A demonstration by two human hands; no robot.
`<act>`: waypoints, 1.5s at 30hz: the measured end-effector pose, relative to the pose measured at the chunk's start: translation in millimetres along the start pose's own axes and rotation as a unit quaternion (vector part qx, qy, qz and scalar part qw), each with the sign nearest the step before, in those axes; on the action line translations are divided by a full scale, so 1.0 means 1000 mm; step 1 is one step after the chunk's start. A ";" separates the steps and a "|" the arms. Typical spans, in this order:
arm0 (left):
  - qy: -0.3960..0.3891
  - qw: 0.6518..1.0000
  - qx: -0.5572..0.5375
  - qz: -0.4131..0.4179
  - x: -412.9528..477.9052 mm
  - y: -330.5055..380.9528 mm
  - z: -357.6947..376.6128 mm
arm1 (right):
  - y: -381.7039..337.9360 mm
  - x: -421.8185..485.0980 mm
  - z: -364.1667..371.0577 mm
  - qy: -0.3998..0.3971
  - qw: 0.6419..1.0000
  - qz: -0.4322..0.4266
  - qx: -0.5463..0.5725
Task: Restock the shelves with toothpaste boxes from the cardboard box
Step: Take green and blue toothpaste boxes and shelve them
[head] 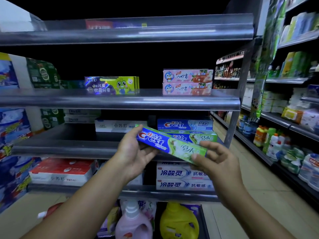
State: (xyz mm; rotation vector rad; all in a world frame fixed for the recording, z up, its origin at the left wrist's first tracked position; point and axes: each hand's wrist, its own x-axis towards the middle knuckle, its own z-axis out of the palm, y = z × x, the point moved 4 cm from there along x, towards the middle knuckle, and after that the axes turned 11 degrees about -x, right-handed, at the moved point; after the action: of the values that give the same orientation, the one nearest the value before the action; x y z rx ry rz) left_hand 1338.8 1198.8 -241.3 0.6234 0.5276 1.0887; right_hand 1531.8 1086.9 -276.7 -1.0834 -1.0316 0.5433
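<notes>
Blue-green Crest toothpaste box (pixel 172 146): long, tilted down to the right, left hand (pixel 134 152) and right hand (pixel 215 159) gripping its ends. Held before matching Crest boxes (pixel 195 137) on the shelf (pixel 65 149)

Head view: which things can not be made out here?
Cardboard box: outside the frame of the head view.
Top-shelf goods: blurred behind the shelf rail, head view.
Crest box: right end covered by the right hand, underside by the left hand.
Pink bottle: cut by the bottom edge.

Glossy toothpaste box (pixel 170 145); smooth metal shelf (pixel 120 100)
</notes>
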 end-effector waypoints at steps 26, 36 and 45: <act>0.041 0.866 0.438 0.237 0.086 0.016 0.027 | -0.014 0.107 -0.058 0.160 0.943 -0.038 -0.289; 0.083 0.775 0.588 0.216 0.098 0.014 0.012 | 0.008 0.121 -0.062 0.125 0.894 -0.011 -0.430; 0.107 0.751 0.610 0.229 0.099 0.013 0.016 | 0.005 0.127 -0.050 0.127 0.859 0.004 -0.496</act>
State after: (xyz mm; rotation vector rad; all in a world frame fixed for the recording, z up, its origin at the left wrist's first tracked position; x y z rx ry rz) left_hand 1378.6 1291.5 -229.4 1.8708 1.3705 1.1822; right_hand 1634.2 1166.2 -234.3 -2.0016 -1.0741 -0.1983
